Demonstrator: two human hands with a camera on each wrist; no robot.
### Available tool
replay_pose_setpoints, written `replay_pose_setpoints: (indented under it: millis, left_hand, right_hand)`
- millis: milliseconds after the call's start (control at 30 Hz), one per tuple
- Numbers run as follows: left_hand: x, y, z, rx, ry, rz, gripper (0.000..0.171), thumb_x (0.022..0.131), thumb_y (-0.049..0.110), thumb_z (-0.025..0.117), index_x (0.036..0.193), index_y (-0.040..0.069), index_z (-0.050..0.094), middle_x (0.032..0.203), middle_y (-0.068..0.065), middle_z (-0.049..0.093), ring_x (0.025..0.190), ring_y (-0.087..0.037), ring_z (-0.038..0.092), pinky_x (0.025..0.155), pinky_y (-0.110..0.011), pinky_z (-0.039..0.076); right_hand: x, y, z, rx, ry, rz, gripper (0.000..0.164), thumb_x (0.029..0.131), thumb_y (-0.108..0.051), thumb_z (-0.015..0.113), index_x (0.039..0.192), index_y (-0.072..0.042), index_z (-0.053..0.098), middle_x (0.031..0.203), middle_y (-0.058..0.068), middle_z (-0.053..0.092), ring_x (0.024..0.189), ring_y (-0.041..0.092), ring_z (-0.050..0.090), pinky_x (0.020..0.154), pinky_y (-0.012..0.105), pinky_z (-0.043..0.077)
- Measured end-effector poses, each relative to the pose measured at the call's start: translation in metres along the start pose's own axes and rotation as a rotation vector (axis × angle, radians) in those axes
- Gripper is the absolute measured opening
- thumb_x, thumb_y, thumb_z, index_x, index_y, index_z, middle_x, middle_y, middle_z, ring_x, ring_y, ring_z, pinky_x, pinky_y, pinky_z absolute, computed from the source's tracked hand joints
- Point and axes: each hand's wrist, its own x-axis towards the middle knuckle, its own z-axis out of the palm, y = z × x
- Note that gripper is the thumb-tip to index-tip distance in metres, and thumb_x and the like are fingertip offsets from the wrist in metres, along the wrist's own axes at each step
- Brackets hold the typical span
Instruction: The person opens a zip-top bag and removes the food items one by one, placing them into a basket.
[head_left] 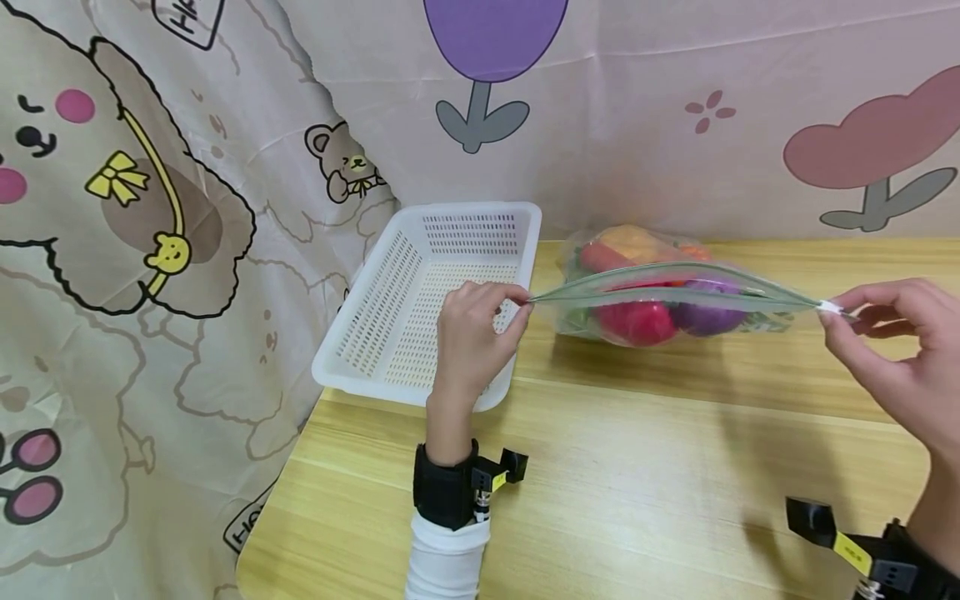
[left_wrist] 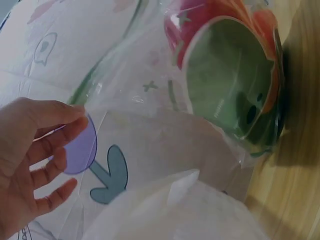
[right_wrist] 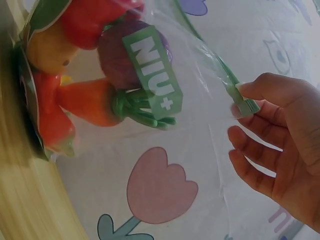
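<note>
A clear zip bag [head_left: 630,329] with green seal strips stands on the table, filled with toy vegetables. Inside are a red rounded piece [head_left: 637,321], a purple one [head_left: 708,310] and, in the right wrist view, an orange carrot [right_wrist: 90,102] with a green top. My left hand [head_left: 476,337] pinches the left end of the bag's mouth between thumb and forefinger. At the other end, my right hand [head_left: 900,342] pinches the corner by a white slider [head_left: 828,307]. Between the two hands the seal strips [head_left: 675,268] bow apart.
A white slotted basket [head_left: 341,379] stands on the left of the wooden table [head_left: 637,500], partly behind my left hand. Behind the table hangs a printed cloth [head_left: 637,150], and another patterned cloth [head_left: 202,358] drapes along the left edge.
</note>
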Motion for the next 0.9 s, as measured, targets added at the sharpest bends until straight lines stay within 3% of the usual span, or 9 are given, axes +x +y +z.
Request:
replay_pose_setpoints:
  millis: [67, 133, 167, 267, 433, 533, 633, 767, 900]
  left_hand:
    - [0.001, 0.004, 0.002, 0.006, -0.04, 0.018, 0.01, 0.082, 0.015, 0.068, 0.092, 0.013, 0.071, 0.087, 0.002, 0.072, 0.075, -0.017, 0.06, 0.069, -0.032, 0.045]
    - [0.002, 0.011, 0.005, 0.0, -0.077, 0.059, 0.013, 0.082, 0.016, 0.068, 0.094, 0.012, 0.07, 0.091, 0.001, 0.072, 0.079, -0.017, 0.062, 0.07, -0.031, 0.047]
    - [0.003, 0.015, 0.006, -0.004, -0.097, 0.085, 0.013, 0.082, 0.016, 0.068, 0.094, 0.012, 0.069, 0.093, 0.0, 0.071, 0.081, -0.017, 0.062, 0.071, -0.029, 0.047]
    - [0.004, 0.028, 0.014, -0.008, -0.153, 0.174, 0.012, 0.083, 0.019, 0.067, 0.093, 0.014, 0.069, 0.096, 0.0, 0.07, 0.085, -0.015, 0.062, 0.074, -0.024, 0.047]
    - [0.002, 0.052, 0.027, 0.082, -0.358, 0.214, 0.012, 0.087, 0.028, 0.064, 0.096, 0.024, 0.071, 0.116, 0.002, 0.063, 0.103, -0.015, 0.058, 0.086, -0.025, 0.047]
    - [-0.001, 0.058, 0.033, 0.183, -0.519, 0.161, 0.015, 0.089, 0.032, 0.062, 0.102, 0.03, 0.07, 0.128, 0.001, 0.055, 0.114, -0.016, 0.052, 0.092, -0.028, 0.046]
    - [-0.002, 0.056, 0.037, 0.224, -0.613, 0.112, 0.021, 0.088, 0.024, 0.064, 0.107, 0.029, 0.07, 0.124, -0.002, 0.056, 0.11, -0.015, 0.054, 0.088, -0.025, 0.047]
    - [-0.001, 0.052, 0.036, 0.179, -0.661, 0.05, 0.034, 0.086, 0.007, 0.063, 0.117, 0.024, 0.067, 0.109, -0.001, 0.059, 0.095, -0.011, 0.056, 0.075, -0.018, 0.047]
    - [0.001, 0.05, 0.034, 0.121, -0.623, 0.035, 0.04, 0.086, 0.004, 0.061, 0.123, 0.02, 0.063, 0.107, -0.002, 0.056, 0.094, -0.011, 0.051, 0.071, -0.016, 0.044]
  right_hand:
    - [0.0, -0.001, 0.002, -0.001, -0.031, -0.02, 0.035, 0.082, -0.004, 0.062, 0.089, -0.038, 0.056, 0.091, -0.038, 0.047, 0.079, -0.022, 0.043, 0.074, -0.003, 0.031]
    - [0.001, -0.002, 0.003, -0.004, -0.065, -0.06, 0.008, 0.085, -0.013, 0.062, 0.084, -0.02, 0.064, 0.092, -0.038, 0.048, 0.079, -0.025, 0.044, 0.073, -0.005, 0.033]
    - [0.001, -0.003, 0.003, -0.011, -0.087, -0.083, 0.011, 0.087, -0.02, 0.061, 0.082, -0.011, 0.065, 0.092, -0.038, 0.047, 0.079, -0.026, 0.044, 0.072, -0.005, 0.034]
    - [0.002, -0.005, 0.004, -0.054, -0.151, -0.167, 0.051, 0.089, -0.041, 0.056, 0.085, 0.01, 0.061, 0.091, -0.039, 0.046, 0.08, -0.031, 0.042, 0.068, -0.005, 0.036]
    - [0.001, -0.008, 0.005, -0.113, -0.219, -0.226, 0.055, 0.088, -0.051, 0.052, 0.08, 0.002, 0.063, 0.077, -0.019, 0.058, 0.079, -0.033, 0.041, 0.065, -0.003, 0.039]
    - [-0.001, -0.009, 0.004, -0.112, -0.238, -0.216, 0.037, 0.087, -0.037, 0.062, 0.079, -0.001, 0.064, 0.08, -0.028, 0.057, 0.078, -0.033, 0.042, 0.064, -0.003, 0.04]
    - [-0.002, -0.01, 0.003, -0.102, -0.253, -0.201, 0.017, 0.082, -0.018, 0.07, 0.079, -0.003, 0.064, 0.088, -0.041, 0.049, 0.077, -0.032, 0.043, 0.065, -0.003, 0.04]
    - [-0.004, -0.009, 0.001, -0.121, -0.313, -0.121, 0.015, 0.073, -0.003, 0.075, 0.08, -0.01, 0.065, 0.085, -0.041, 0.049, 0.074, -0.03, 0.045, 0.061, -0.002, 0.039]
    - [-0.007, -0.007, -0.001, -0.224, -0.451, -0.003, 0.025, 0.069, -0.003, 0.077, 0.082, -0.019, 0.063, 0.076, -0.032, 0.054, 0.07, -0.026, 0.044, 0.056, 0.002, 0.039]
